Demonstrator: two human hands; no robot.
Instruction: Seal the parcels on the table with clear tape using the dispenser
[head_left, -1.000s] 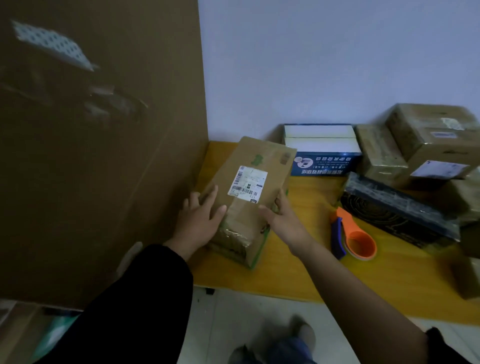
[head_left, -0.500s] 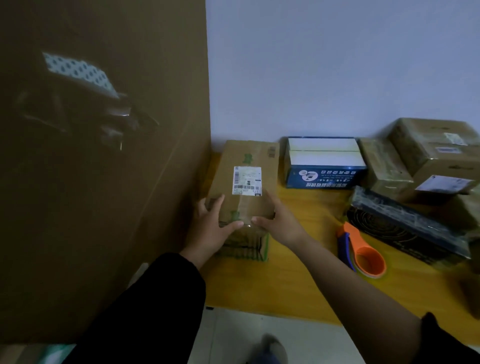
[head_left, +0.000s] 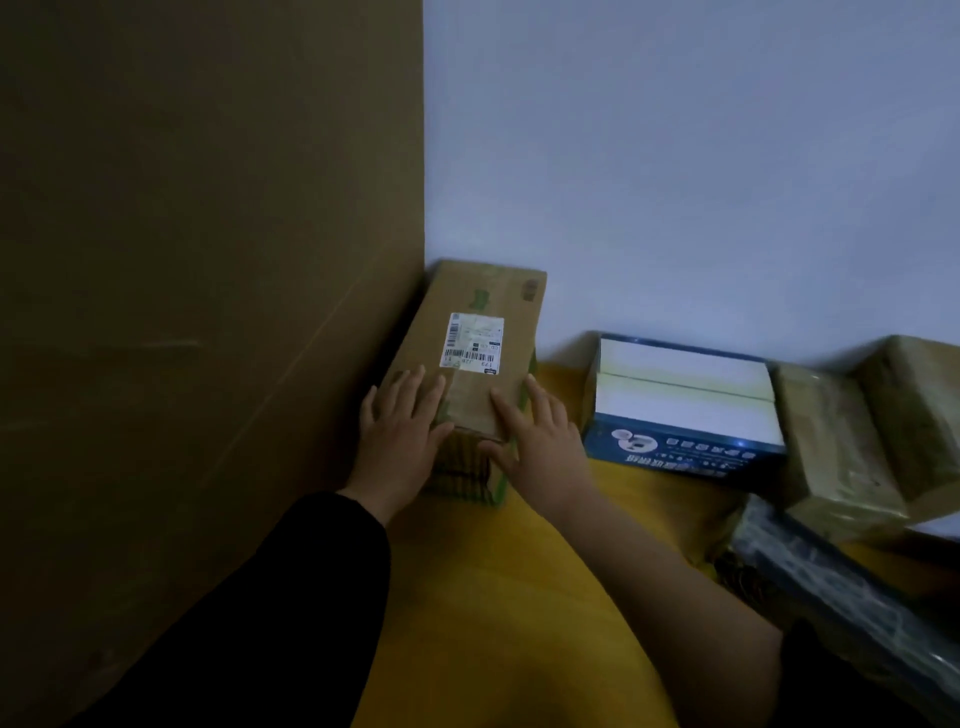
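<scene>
A long brown parcel (head_left: 483, 301) with a white shipping label lies on the yellow table (head_left: 498, 597), pushed into the back left corner against the wall and the tall cardboard sheet. My left hand (head_left: 400, 436) lies flat with straight fingers on the parcel's near left top. My right hand (head_left: 540, 441) presses with straight fingers on its near right top edge, thumb against the front face. The tape dispenser is out of view.
A tall brown cardboard sheet (head_left: 208, 312) walls off the left side. To the right stand a blue and white box (head_left: 680, 415), tape-wrapped brown parcels (head_left: 836, 447) and a dark flat wrapped package (head_left: 852, 603) near the right edge.
Both hands have slid the parcel away from me into the back left corner and now lie flat on its top. The view moved closer, and the orange dispenser has left the frame.
</scene>
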